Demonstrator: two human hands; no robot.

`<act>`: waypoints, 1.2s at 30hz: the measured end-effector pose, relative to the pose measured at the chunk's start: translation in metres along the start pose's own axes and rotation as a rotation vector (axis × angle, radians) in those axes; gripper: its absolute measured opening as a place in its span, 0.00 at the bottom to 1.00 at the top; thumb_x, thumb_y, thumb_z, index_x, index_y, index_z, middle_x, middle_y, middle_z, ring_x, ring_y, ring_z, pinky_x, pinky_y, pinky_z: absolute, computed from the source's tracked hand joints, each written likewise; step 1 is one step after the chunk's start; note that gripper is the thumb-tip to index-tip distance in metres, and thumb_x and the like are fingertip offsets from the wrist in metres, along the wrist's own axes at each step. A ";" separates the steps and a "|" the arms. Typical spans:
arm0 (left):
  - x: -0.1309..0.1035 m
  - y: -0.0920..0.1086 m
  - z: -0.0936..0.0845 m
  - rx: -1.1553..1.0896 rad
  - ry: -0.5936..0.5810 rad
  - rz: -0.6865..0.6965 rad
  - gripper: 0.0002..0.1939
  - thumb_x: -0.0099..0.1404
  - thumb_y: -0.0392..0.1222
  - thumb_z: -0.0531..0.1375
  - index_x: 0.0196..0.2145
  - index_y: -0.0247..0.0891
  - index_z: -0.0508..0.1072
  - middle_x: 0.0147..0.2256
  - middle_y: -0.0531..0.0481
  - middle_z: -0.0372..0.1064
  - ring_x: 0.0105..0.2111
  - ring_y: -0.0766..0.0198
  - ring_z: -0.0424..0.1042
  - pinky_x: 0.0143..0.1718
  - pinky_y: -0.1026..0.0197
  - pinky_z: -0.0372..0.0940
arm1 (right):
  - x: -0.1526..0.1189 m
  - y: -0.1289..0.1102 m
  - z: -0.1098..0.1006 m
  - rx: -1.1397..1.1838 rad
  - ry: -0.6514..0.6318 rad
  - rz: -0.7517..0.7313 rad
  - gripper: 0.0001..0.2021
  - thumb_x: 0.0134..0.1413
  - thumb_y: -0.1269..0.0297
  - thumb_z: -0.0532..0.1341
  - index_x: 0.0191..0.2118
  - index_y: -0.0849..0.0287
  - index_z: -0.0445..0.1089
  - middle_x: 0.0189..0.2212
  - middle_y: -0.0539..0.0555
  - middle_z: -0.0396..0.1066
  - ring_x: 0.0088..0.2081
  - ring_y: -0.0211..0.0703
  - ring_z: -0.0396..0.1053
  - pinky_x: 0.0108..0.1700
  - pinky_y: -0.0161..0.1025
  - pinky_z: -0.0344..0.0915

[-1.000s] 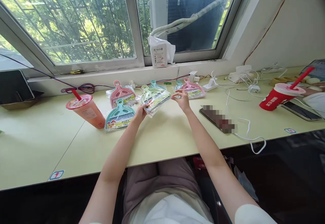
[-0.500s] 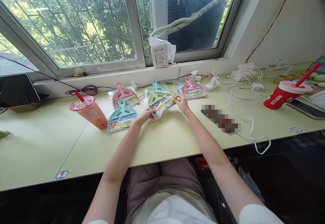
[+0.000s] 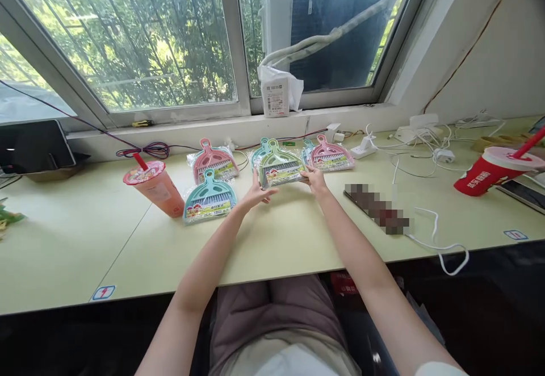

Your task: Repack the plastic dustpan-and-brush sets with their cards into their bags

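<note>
A green dustpan and brush set [image 3: 281,166] in clear wrapping is tilted up in front of a blue set [image 3: 261,147]. My right hand [image 3: 315,180] pinches its lower right corner. At its lower left corner is my left hand [image 3: 256,194], fingers stretched and apart, one raised along the set's left edge. Left of that hand lies another wrapped blue dustpan and brush set [image 3: 209,197], with a pink set [image 3: 208,157] behind it. Farther right, a second pink set [image 3: 327,151] partly covers one more blue set [image 3: 307,150].
An orange drink cup [image 3: 159,191] with a red straw stands to the left. On the right are a phone [image 3: 355,194], partly blurred, a white cable [image 3: 438,245] and a red cup [image 3: 481,174]. Chargers and tangled wires [image 3: 426,137] line the back under the window.
The green set has moved away from me to the blue set behind and turned more upright. My left hand has loosened its grip and spread its fingers. The view has shifted slightly.
</note>
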State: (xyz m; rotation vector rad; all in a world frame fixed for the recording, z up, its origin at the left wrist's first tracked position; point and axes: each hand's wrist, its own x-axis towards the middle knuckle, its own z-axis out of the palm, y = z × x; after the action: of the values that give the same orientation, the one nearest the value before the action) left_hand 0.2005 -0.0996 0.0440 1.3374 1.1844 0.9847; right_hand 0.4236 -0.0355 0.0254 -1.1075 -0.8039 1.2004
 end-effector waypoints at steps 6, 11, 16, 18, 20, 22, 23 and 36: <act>0.016 -0.019 -0.001 0.074 0.344 0.036 0.30 0.68 0.44 0.53 0.64 0.33 0.49 0.21 0.56 0.63 0.16 0.68 0.65 0.20 0.66 0.61 | -0.008 0.007 0.008 -0.110 -0.104 -0.084 0.23 0.45 0.74 0.64 0.51 0.60 0.69 0.31 0.52 0.76 0.33 0.40 0.74 0.35 0.40 0.76; 0.029 -0.026 -0.011 0.314 0.505 0.024 0.11 0.69 0.38 0.50 0.46 0.36 0.68 0.28 0.48 0.70 0.25 0.62 0.71 0.31 0.61 0.64 | -0.003 0.023 0.020 -0.310 -0.089 -0.250 0.25 0.45 0.67 0.66 0.52 0.61 0.68 0.36 0.57 0.77 0.38 0.47 0.75 0.44 0.48 0.73; 0.056 -0.021 0.000 0.497 0.636 0.034 0.13 0.69 0.38 0.48 0.47 0.36 0.67 0.42 0.36 0.72 0.44 0.52 0.71 0.45 0.54 0.62 | 0.025 0.034 0.033 -0.395 0.048 -0.388 0.21 0.46 0.69 0.64 0.49 0.63 0.71 0.42 0.60 0.76 0.42 0.46 0.75 0.49 0.45 0.70; 0.071 -0.019 0.005 0.480 0.693 0.025 0.13 0.69 0.40 0.49 0.47 0.35 0.68 0.46 0.35 0.70 0.47 0.51 0.70 0.47 0.54 0.62 | 0.037 0.034 0.040 -0.439 0.097 -0.431 0.19 0.47 0.71 0.62 0.48 0.62 0.72 0.44 0.60 0.76 0.44 0.44 0.74 0.50 0.43 0.68; 0.084 -0.017 0.007 0.466 0.795 0.011 0.15 0.69 0.41 0.49 0.48 0.34 0.68 0.50 0.33 0.65 0.48 0.50 0.69 0.47 0.53 0.62 | 0.046 0.032 0.048 -0.531 0.149 -0.456 0.17 0.48 0.70 0.61 0.46 0.59 0.72 0.44 0.58 0.76 0.45 0.44 0.73 0.50 0.43 0.67; 0.093 -0.016 0.006 0.462 0.889 -0.009 0.15 0.68 0.41 0.50 0.49 0.35 0.69 0.54 0.31 0.60 0.50 0.49 0.68 0.47 0.51 0.62 | 0.050 0.030 0.055 -0.637 0.208 -0.474 0.16 0.48 0.69 0.61 0.45 0.57 0.73 0.42 0.58 0.76 0.46 0.45 0.72 0.50 0.44 0.66; 0.096 -0.017 0.005 0.466 0.918 -0.015 0.15 0.68 0.41 0.51 0.48 0.36 0.70 0.55 0.31 0.59 0.51 0.47 0.66 0.48 0.50 0.61 | 0.052 0.029 0.057 -0.677 0.241 -0.487 0.15 0.48 0.69 0.61 0.44 0.57 0.73 0.41 0.58 0.77 0.47 0.46 0.71 0.50 0.45 0.65; 0.100 -0.021 0.002 0.495 0.936 0.041 0.12 0.67 0.42 0.53 0.45 0.40 0.72 0.50 0.39 0.64 0.54 0.51 0.60 0.52 0.52 0.56 | 0.062 0.032 0.047 -0.650 0.265 -0.471 0.13 0.50 0.65 0.60 0.42 0.58 0.72 0.40 0.55 0.77 0.34 0.42 0.72 0.44 0.39 0.65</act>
State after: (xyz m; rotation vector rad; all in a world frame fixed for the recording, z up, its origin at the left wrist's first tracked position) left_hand 0.2173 -0.0020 0.0175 1.2822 2.2192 1.4793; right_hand 0.3838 0.0349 0.0046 -1.4519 -1.2034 0.3817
